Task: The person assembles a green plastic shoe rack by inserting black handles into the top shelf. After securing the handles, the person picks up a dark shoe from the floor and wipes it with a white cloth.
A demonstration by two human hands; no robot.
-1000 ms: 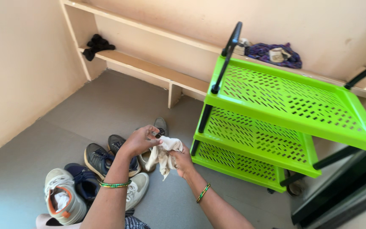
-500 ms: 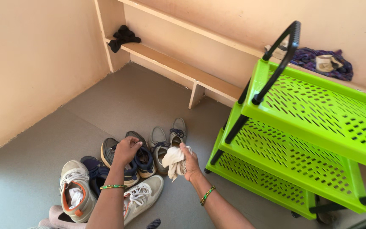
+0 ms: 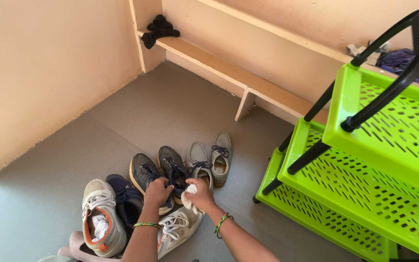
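Left hand [image 3: 157, 190] grips a dark sneaker [image 3: 147, 175], right hand [image 3: 199, 194] clutches a white cloth [image 3: 188, 200] beside it; shoes all on floor [image 3: 170, 111], green rack [image 3: 364, 160] bare.

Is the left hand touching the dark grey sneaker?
Touching. The head view shows the left hand resting on the laced top of the dark grey sneaker, fingers overlapping it with no gap, while the right hand holds a white cloth.

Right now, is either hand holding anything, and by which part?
The right hand grips a white cloth, bunched in the fist. The left hand rests on a dark sneaker near its laces; whether it grips it cannot be told.
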